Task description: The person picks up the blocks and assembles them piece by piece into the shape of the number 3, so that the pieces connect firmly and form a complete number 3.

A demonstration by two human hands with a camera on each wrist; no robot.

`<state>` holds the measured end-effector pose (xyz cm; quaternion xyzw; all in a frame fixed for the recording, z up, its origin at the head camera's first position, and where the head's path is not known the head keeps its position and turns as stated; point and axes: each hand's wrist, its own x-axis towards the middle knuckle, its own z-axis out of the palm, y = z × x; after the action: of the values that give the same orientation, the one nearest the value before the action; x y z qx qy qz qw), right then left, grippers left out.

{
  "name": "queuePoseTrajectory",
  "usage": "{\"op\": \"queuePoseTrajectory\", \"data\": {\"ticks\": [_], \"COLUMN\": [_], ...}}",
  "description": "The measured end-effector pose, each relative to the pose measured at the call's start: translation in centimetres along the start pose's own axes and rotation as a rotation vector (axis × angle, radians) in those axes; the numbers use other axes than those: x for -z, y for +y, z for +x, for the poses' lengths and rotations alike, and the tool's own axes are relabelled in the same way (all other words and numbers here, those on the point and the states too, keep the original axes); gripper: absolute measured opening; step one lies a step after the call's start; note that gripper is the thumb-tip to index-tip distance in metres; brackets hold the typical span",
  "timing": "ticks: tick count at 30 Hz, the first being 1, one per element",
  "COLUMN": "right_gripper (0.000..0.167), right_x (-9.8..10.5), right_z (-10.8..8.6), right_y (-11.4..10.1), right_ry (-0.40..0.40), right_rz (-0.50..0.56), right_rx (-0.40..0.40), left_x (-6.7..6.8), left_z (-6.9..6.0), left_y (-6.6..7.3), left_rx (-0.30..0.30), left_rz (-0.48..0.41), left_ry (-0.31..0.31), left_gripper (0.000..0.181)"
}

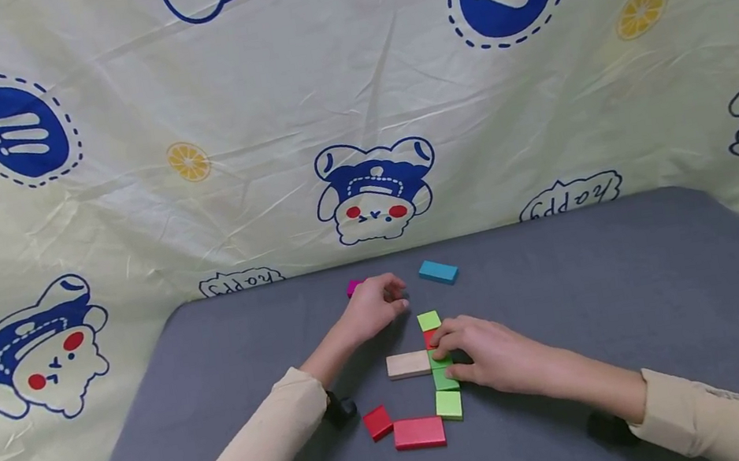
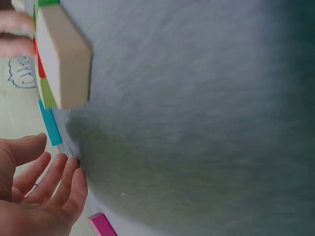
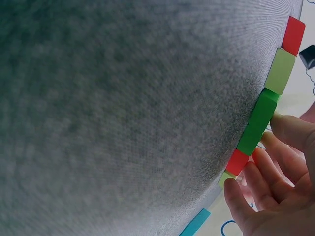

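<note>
My left hand [image 1: 374,308], fingers loosely bent, hovers over the far part of the table with nothing in it. Just behind it a magenta block [image 1: 353,287] is partly hidden. My right hand [image 1: 491,352] rests its fingertips on a row of small blocks, with thumb and index finger at two green blocks [image 3: 257,120]. A red block [image 3: 237,162] and a light green block [image 1: 429,320] continue the row at its far end. Another light green block [image 1: 449,405] forms the near end. Left of the green blocks lies a pale wooden block [image 1: 408,365], touching the row.
Near the row's near end lie a long red block [image 1: 419,433] and a small tilted red block [image 1: 378,423]. A blue block [image 1: 438,272] lies near the back of the grey table [image 1: 533,270]. Behind it hangs a patterned cloth [image 1: 250,200].
</note>
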<state>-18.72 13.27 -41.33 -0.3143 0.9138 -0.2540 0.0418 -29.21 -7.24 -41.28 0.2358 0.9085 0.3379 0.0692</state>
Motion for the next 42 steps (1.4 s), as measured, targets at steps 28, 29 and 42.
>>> {"op": "queuePoseTrajectory", "data": {"ticks": [28, 29, 42], "right_gripper": [0.024, 0.023, 0.024], "right_x": [0.0, 0.0, 0.0], "right_z": [-0.1, -0.1, -0.2], "right_y": [0.0, 0.0, 0.1], "right_ry": [-0.009, -0.010, -0.002], "right_rz": [0.015, 0.014, 0.024], "right_rx": [0.006, 0.006, 0.010], "left_x": [-1.5, -1.4, -2.2], "left_z": [5.4, 5.3, 5.3], "left_y": [1.4, 1.4, 1.9], "left_rx": [0.021, 0.020, 0.063], "left_rz": [0.020, 0.031, 0.084], "left_ry": [-0.095, -0.105, -0.027], "left_gripper": [0.051, 0.050, 0.029]}}
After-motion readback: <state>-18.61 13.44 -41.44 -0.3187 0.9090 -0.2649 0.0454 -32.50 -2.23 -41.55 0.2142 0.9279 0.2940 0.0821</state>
